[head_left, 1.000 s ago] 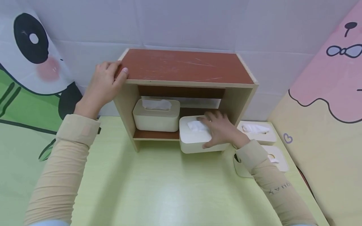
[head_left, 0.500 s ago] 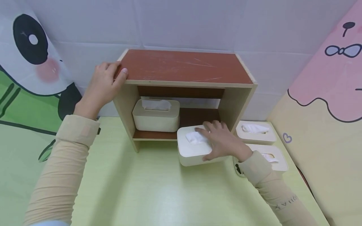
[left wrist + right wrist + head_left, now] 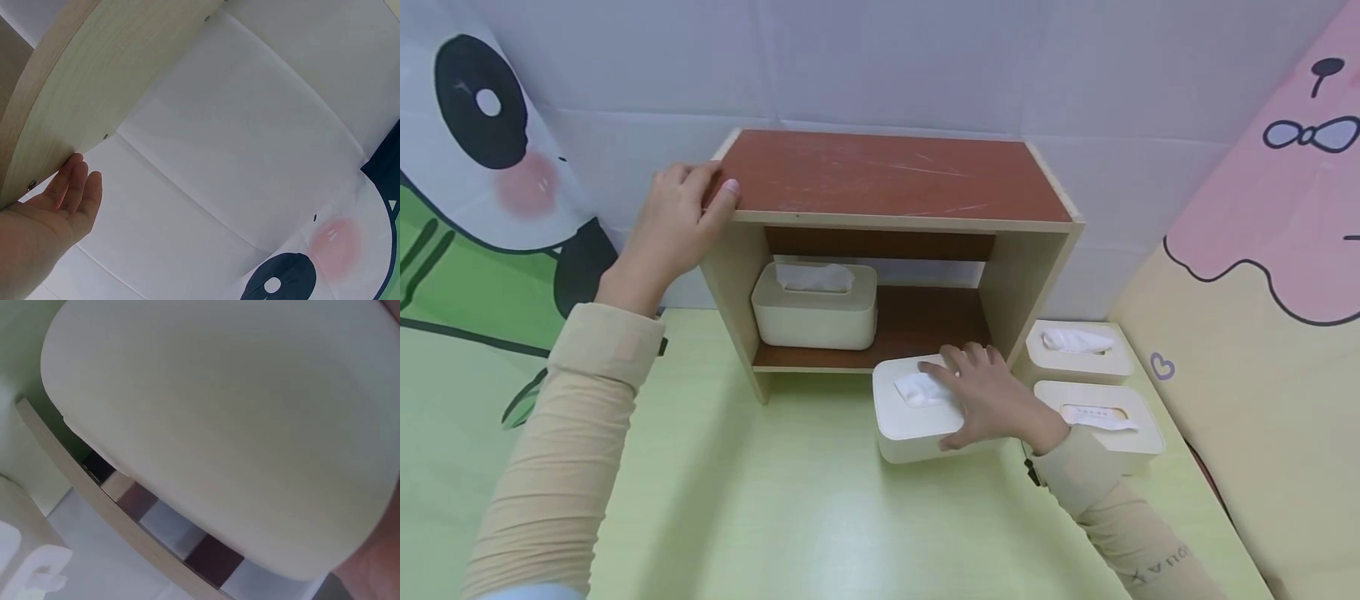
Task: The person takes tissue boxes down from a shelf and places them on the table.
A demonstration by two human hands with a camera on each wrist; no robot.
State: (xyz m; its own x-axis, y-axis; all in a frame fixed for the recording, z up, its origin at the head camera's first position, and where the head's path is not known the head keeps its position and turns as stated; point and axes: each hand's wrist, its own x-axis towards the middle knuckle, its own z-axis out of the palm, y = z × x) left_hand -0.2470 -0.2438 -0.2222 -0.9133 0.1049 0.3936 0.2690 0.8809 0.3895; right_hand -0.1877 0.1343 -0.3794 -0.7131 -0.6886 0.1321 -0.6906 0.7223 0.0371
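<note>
My right hand [image 3: 992, 396] grips a cream tissue box [image 3: 917, 425] from above, its fingers and thumb spread across the box's right part. This box, with white tissue at its slot, is just in front of the wooden shelf unit [image 3: 887, 177]; its pale side fills much of the right wrist view. My left hand [image 3: 673, 221] rests on the unit's upper left corner. In the left wrist view its loosely bent fingers [image 3: 74, 187] lie by the side panel [image 3: 81, 94]. A second tissue box [image 3: 814, 321] stands inside the unit, at the left.
Two more tissue boxes stand right of the unit, a rear tissue box [image 3: 1078, 354] and a front tissue box [image 3: 1112, 408], partly behind my right sleeve. Pale green tabletop [image 3: 820, 500] spreads in front. A grey-white wall sheet [image 3: 895, 67] hangs behind.
The right hand has drawn the tissue box out of the unit toward me and lower in the view, baring the right part of the inner board. The left hand has not moved.
</note>
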